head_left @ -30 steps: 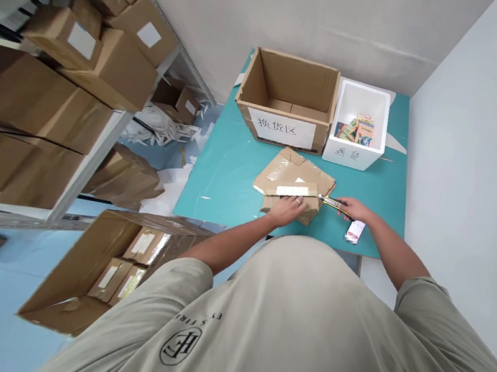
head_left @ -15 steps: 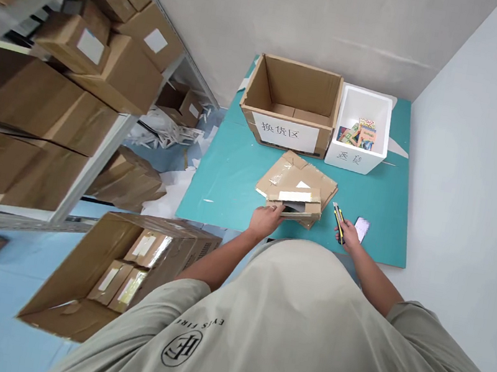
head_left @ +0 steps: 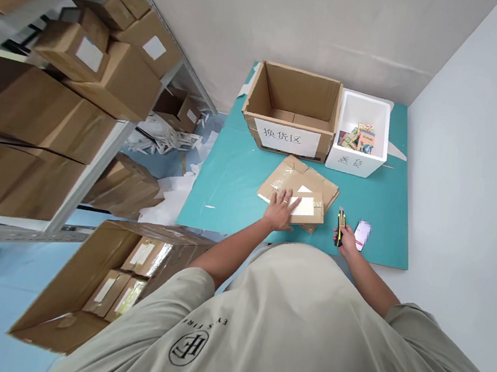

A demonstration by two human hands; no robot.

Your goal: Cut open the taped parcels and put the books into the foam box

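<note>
My left hand [head_left: 278, 211] lies with fingers spread on the left part of a small cardboard box [head_left: 319, 205] that has a white label [head_left: 303, 207]. The box's top looks closed down. Beneath it are flattened cardboard pieces [head_left: 281, 173] with shiny tape, on the teal table [head_left: 224, 188]. My right hand [head_left: 348, 242] is wrapped round a yellow and black utility knife [head_left: 341, 224], its blade end pointing away from me. Just right of that hand lies a phone [head_left: 361, 235] with a lit screen.
A large open carton [head_left: 285, 138] with a handwritten sign stands at the table's back, beside a white foam box [head_left: 356, 163] holding several colourful packets. Shelving with cartons [head_left: 137, 83] rises at left. On the floor, an open carton [head_left: 57, 288] holds smaller boxes. A wall bounds the right.
My left hand has moved from the box's near open edge onto its top, and the raised flap is now down. The knife has turned more upright in my right hand.
</note>
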